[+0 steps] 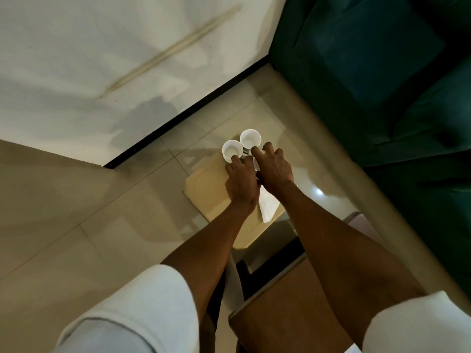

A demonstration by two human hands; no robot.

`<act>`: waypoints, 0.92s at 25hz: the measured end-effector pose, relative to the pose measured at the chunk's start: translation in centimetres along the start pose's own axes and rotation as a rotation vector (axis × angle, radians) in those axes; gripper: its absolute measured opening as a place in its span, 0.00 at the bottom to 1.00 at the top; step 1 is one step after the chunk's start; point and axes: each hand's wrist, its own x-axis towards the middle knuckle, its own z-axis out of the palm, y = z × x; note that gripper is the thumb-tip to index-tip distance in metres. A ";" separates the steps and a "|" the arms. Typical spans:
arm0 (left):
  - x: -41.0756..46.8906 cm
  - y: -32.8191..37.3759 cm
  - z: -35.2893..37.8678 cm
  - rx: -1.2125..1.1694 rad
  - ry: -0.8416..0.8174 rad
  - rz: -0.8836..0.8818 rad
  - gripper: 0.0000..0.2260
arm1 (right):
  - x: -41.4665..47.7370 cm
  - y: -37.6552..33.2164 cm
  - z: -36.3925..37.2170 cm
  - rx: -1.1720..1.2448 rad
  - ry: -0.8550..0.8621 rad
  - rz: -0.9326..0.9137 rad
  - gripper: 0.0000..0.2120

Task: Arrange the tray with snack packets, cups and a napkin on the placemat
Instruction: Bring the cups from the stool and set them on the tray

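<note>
A green sofa (377, 72) fills the corner up and to the right of the tray, and a white wall (102, 59) with a dark skirting strip runs up and to the left of it. The pale tiled floor (63, 200) lies under and around everything.

The tray (204, 194) is a light beige board seen from above — it seems to rest on a clear glass tabletop, though the blur makes that hard to confirm. A white napkin (267, 205) lies on the tray's near right part, partly hidden under the wrists.

Two white cups stand at the tray's far end, touching or nearly so: the left cup (232, 149) and the right cup (250, 138). A third white rim shows just behind the right hand, mostly hidden.

The left hand (242, 182) reaches over the tray with fingers curled, their tips at the near rim of the left cup. The right hand (275, 171) sits just beside it, fingers bent and slightly fanned at the right cup's near edge — whether either hand truly grips a cup cannot be told.
</note>
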 end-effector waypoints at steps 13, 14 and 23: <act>-12.0 16.8 -23.1 -0.101 0.124 0.642 0.26 | -20.5 13.1 -29.5 0.085 0.375 0.253 0.26; -14.7 19.6 -25.9 -0.110 0.144 0.698 0.27 | -23.9 14.6 -32.8 0.094 0.449 0.279 0.25; -46.5 38.3 -38.4 -0.177 0.160 1.037 0.27 | -62.1 25.4 -45.0 0.208 0.911 0.565 0.25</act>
